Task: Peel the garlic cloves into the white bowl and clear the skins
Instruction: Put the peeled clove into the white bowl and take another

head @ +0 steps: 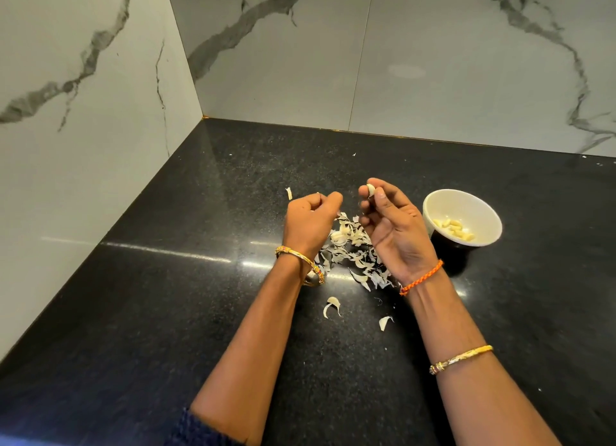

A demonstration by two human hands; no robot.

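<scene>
A black speckled bench [200, 312] fills the lower part of the view, meeting white marble-patterned walls [433, 62] beyond the hands and to the left of them. Two bare forearms reach forward over the bench from the near edge.

The right hand [396, 232] is raised palm-up, fingers curled, and pinches a pale garlic clove [371, 190] between thumb and fingertips at the very top of the hand. The left hand [311, 224] sits just beside it, a small gap between the two, its fingers curled in toward the palm with the back of the hand facing up — whether it holds a scrap of skin cannot be told.

Just to the right of the right hand stands a white bowl [443, 202], upright on the bench, with a small cluster of peeled cloves [454, 229] lying in its bottom.

Beneath and between the two hands lies a heap of papery skins [353, 255], whitish and curled, spread on the bench down toward the wrists. A few loose pieces lie apart from the heap: two nearer the person, between the forearms [332, 306], and one just beyond the left hand [289, 193].

The left wrist wears a gold bangle [301, 262]. The right wrist wears an orange braided thread [421, 278], and farther down that forearm — nearer the person — sits a second gold bangle [461, 359].
</scene>
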